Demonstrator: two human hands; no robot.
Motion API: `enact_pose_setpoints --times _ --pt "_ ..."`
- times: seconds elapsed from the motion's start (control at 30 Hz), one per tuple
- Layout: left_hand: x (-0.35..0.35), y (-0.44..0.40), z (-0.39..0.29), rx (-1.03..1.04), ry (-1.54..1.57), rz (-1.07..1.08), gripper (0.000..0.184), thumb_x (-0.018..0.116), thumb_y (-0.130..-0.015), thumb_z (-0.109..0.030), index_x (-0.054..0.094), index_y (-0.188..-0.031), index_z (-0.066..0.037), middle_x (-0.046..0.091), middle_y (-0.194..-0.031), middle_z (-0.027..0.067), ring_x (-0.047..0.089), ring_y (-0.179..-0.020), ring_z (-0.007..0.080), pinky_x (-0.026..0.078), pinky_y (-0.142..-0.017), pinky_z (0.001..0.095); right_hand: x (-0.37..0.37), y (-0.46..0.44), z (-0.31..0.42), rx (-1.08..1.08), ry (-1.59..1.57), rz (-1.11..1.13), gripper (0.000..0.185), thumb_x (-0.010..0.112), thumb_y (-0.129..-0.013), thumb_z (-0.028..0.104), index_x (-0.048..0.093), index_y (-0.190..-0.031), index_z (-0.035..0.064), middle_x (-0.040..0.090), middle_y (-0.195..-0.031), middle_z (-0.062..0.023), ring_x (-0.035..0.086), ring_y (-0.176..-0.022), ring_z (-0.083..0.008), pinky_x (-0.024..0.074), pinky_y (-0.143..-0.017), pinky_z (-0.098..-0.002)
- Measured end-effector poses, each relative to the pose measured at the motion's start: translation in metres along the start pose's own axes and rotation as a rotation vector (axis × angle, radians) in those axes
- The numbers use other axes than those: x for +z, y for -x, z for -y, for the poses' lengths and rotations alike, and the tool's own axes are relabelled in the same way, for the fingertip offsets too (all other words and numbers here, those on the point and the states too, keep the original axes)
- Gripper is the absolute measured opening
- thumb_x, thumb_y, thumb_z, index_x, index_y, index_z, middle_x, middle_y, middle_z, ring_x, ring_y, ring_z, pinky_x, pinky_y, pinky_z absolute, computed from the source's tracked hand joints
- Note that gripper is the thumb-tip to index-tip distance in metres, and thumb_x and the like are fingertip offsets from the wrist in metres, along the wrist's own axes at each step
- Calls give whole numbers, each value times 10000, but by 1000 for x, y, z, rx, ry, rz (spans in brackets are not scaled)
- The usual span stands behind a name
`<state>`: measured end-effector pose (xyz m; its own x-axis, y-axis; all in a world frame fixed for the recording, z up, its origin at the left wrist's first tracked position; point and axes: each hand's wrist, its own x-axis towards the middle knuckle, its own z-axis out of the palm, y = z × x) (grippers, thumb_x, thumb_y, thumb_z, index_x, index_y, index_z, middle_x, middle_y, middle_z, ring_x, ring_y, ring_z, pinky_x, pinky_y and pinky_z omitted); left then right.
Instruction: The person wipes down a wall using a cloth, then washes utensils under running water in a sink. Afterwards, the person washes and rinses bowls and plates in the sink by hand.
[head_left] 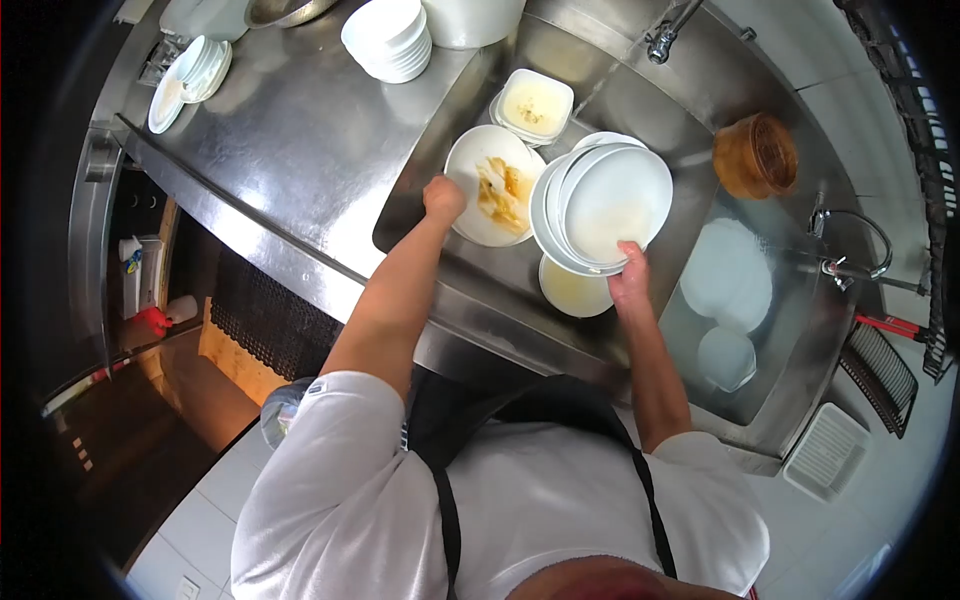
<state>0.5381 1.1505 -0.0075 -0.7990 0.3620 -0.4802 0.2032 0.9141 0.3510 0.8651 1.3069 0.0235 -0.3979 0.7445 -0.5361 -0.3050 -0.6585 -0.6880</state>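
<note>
Stainless-steel sink (685, 130) is spanning centre-right. Our left hand (444, 200) is pinching a sauce-smeared plate (498, 200), our right hand (630, 277) stacked bowls (615, 195); gripping one edge, we're risking a slide.

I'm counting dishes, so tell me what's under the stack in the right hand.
Below the stack, part of a pale bowl shows, yellowish inside. The stack covers its far side and anything else directly beneath.

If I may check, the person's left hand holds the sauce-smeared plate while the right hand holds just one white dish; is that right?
Not quite: the right hand holds a stack of several white dishes, not just one, as the head view shows. The left hand does hold the sauce-smeared plate.
</note>
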Motion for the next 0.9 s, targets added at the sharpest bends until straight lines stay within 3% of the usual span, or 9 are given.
enact_pose_setpoints --times 0.1,0.23,0.3,0.4,0.5,0.6,0.67,0.8,0.9 --pt "23 -25 20 -145 -101 262 278 538 -854 -119 649 -1044 49 703 -902 178 714 -750 284 582 -660 360 2 0 -6 1 18 15 425 581 -786 71 530 -1198 -23 602 -1150 -133 579 -1086 -283 441 -991 -407" --pt "60 -48 40 -247 -110 401 328 607 -820 -184 678 -1110 -47 659 -1145 164 657 -1045 275 531 -878 359 22 10 -12 -8 34 -23 415 574 -789 56 524 -1192 -31 597 -1153 -135 580 -1080 -278 437 -991 -404" --pt "70 -50 39 -308 -71 513 316 600 -824 -182 686 -1104 -63 647 -1177 153 648 -1064 281 525 -892 367 20 8 -20 42 28 -16 400 569 -794 50 525 -1183 -34 598 -1147 -137 579 -1076 -274 438 -987 -400" --pt "54 -37 23 -294 14 481 298 529 -861 -171 668 -1061 0 694 -979 204 716 -771 281 581 -704 339 10 -6 -37 81 36 -20 376 562 -804 49 529 -1169 -35 601 -1128 -137 580 -1070 -268 443 -977 -396" --pt "51 -45 13 -239 -33 318 538 582 -829 -187 489 -1307 42 565 -1288 206 559 -1200 299 442 -1009 394 12 -14 -49 106 44 9 377 566 -804 44 527 -1171 -32 601 -1113 -131 580 -1066 -264 448 -969 -392" --pt "25 -38 -18 -214 11 104 550 625 -833 -355 557 -1226 24 593 -1234 233 600 -1133 309 471 -968 375 30 -21 -61 105 38 19 416 581 -789 26 513 -1197 -16 598 -1113 -121 580 -1063 -260 448 -971 -389" --pt "-41 9 -45 2 220 162 665 658 -837 -398 469 -1320 19 554 -1291 230 571 -1173 306 449 -981 390 41 -25 -70 114 46 4 467 594 -775 12 490 -1230 4 589 -1130 -117 577 -1070 -260 448 -973 -391" --pt "-114 99 -36 309 836 225 548 629 -900 -284 448 -1341 -14 551 -1268 207 586 -1108 275 459 -937 361 60 -44 -90 130 74 -20 578 610 -750 -7 431 -1297 54 560 -1185 -115 561 -1097 -265 452 -971 -407" --pt "-153 154 1 335 1053 311 452 587 -936 -138 433 -1341 -6 561 -1237 145 577 -1074 205 465 -927 322 80 -52 -102 127 106 -46 615 612 -743 -12 404 -1316 71 542 -1211 -113 549 -1116 -267 459 -964 -419"
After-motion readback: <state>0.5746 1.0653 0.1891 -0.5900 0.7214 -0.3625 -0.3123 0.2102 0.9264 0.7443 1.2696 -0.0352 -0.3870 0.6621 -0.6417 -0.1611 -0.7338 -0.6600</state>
